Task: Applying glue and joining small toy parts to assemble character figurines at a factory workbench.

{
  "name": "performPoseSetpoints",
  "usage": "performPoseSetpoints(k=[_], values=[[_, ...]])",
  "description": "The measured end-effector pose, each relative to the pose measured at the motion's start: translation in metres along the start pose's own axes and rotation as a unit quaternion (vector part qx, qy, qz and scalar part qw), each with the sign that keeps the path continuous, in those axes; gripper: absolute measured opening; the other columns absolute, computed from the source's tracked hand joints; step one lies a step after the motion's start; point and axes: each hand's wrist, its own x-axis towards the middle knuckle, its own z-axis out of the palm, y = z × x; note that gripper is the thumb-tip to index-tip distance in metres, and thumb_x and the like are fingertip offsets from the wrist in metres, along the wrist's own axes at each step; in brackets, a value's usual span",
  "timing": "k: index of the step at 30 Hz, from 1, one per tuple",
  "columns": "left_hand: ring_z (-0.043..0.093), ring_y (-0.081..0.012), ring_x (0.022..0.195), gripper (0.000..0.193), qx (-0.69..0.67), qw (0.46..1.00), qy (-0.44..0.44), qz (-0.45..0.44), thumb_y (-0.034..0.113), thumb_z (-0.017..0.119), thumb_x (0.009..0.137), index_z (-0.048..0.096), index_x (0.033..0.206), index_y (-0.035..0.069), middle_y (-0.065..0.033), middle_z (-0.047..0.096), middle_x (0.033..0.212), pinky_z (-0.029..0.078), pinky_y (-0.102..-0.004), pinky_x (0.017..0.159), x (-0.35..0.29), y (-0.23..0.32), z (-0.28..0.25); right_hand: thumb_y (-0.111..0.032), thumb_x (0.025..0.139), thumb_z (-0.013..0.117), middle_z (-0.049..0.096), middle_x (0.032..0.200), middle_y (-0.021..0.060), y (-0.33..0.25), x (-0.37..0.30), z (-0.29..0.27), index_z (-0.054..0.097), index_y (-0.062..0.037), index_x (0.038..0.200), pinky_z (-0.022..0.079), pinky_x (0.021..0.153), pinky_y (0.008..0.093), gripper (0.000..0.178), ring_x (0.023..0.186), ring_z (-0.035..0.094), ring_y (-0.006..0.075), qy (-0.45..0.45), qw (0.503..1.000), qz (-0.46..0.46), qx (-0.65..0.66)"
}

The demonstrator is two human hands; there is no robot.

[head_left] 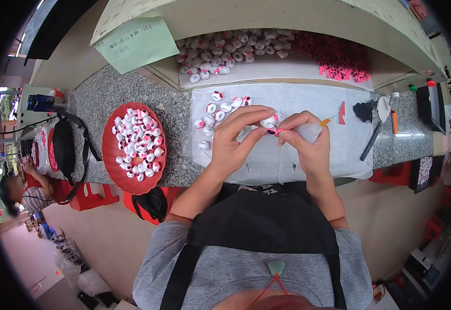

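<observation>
My left hand (234, 144) pinches a small white rounded piece (270, 122) with pink on it, above the paper-covered work area. My right hand (310, 152) grips a translucent squeeze bottle (311, 133) in its palm, its orange nozzle and thin tip pointing right. The right thumb and forefinger also close on a small pink-and-black piece (273, 132), which sits against the white piece near the left fingertips. Several similar white-and-pink pieces (208, 122) lie on the white paper (266, 163) just left of and behind my left hand.
At left stands a red scalloped tray (112, 173) of white-and-pink pieces. The shelf holds heaped white pieces (220, 49) and pink pieces (341, 62). Rightward lie a black pen-like tool (371, 141), a dark cloth (364, 111) and an orange stick (395, 122). Another person (29, 186) sits far left.
</observation>
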Motion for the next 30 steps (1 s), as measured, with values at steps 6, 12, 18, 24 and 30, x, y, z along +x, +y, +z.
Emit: performPoseSetpoints(k=[6, 12, 18, 24, 30], values=[[0.051, -0.0177, 0.088, 0.025, 0.03, 0.998, -0.015, 0.044, -0.003, 0.057, 0.065, 0.057, 0.09, 0.002, -0.0092, 0.054, 0.094, 0.042, -0.0262, 0.072, -0.002, 0.001, -0.001, 0.005, 0.067, 0.056, 0.052, 0.07, 0.0105, 0.004, -0.003, 0.004, 0.049, 0.0025, 0.073, 0.041, 0.052, 0.0225, 0.009, 0.059, 0.05, 0.0132, 0.023, 0.999, -0.019, -0.021], [0.049, -0.0163, 0.093, 0.027, -0.109, 0.993, -0.023, -0.042, -0.003, 0.055, 0.07, 0.051, 0.097, 0.0, -0.01, 0.051, 0.1, 0.039, -0.0264, 0.077, -0.008, 0.001, 0.0, 0.004, 0.067, 0.056, 0.051, 0.07, 0.009, 0.012, -0.007, 0.007, 0.046, 0.001, 0.079, 0.041, 0.052, 0.0213, 0.015, 0.059, 0.049, 0.0118, 0.021, 0.996, -0.07, -0.059], [0.047, -0.0187, 0.096, 0.025, -0.232, 0.969, -0.036, -0.074, -0.004, 0.053, 0.071, 0.05, 0.096, -0.002, -0.0136, 0.051, 0.1, 0.037, -0.0274, 0.081, -0.009, 0.006, -0.001, 0.003, 0.066, 0.058, 0.051, 0.072, 0.0077, 0.002, -0.007, 0.007, 0.045, 0.0013, 0.093, 0.041, 0.051, 0.0202, 0.03, 0.06, 0.05, 0.0107, 0.003, 0.997, -0.052, -0.059], [0.047, -0.0208, 0.096, 0.022, -0.193, 0.978, -0.041, -0.061, -0.004, 0.054, 0.07, 0.053, 0.092, -0.002, -0.013, 0.052, 0.097, 0.034, -0.0312, 0.085, -0.012, 0.006, 0.0, 0.002, 0.064, 0.061, 0.053, 0.079, 0.0081, 0.005, -0.006, 0.003, 0.05, 0.0026, 0.091, 0.043, 0.052, 0.0209, 0.03, 0.063, 0.052, 0.0107, -0.054, 0.997, -0.022, -0.048], [0.049, -0.0203, 0.093, 0.022, -0.172, 0.982, -0.081, -0.018, -0.002, 0.056, 0.069, 0.055, 0.09, -0.001, -0.0117, 0.055, 0.093, 0.029, -0.0336, 0.09, -0.012, -0.003, -0.002, 0.001, 0.062, 0.064, 0.053, 0.077, 0.009, 0.008, -0.01, 0.0, 0.052, 0.0026, 0.084, 0.043, 0.051, 0.0222, 0.025, 0.06, 0.052, 0.0123, -0.051, 0.998, -0.023, -0.012]])
